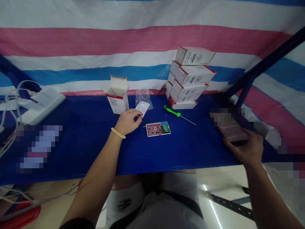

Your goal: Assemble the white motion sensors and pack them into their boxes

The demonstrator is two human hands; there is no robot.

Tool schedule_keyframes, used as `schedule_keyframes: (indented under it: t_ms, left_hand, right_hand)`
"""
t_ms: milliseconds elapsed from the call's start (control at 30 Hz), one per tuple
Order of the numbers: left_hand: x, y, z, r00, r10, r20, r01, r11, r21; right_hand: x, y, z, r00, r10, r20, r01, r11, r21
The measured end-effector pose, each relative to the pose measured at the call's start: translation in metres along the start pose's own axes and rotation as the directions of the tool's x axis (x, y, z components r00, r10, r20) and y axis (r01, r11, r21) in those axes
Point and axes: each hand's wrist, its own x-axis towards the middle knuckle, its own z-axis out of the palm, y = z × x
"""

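Note:
My left hand [128,121], with a braided bracelet at its wrist, pinches a white plastic cover [143,107] by its near edge. In front of it lies a red circuit board [154,128] with a green-blue part, set in a white shell on the table. Over on the right, my right hand [250,146] has its thumb and fingers around the near end of a dark phone-like slab [232,131], whose face is partly pixelated. A green-and-black screwdriver [172,111] lies behind the board, with tiny screws [166,114] near its handle.
An opened white-and-red box [118,100] stands behind my left hand, beside a clear plastic bag [144,97]. Several similar boxes [190,76] are stacked at the back. White power strips with cables [45,101] and a pixelated object [41,146] lie left on the blue table [90,156].

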Motion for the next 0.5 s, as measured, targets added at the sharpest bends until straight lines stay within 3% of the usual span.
schedule_keyframes:
  t_ms: [100,500]
  left_hand:
    - [0.0003,0.0006,-0.0007,1.000,0.007,-0.004,-0.007,1.000,-0.006]
    - [0.0008,0.0012,0.0003,0.999,0.032,-0.007,-0.032,0.999,0.021]
  right_hand:
    - [-0.0013,0.0040,0.0023,0.995,-0.085,-0.048,0.087,0.996,0.026]
    - [0.0009,0.0042,0.0000,0.990,-0.128,-0.053,0.128,0.992,0.004]
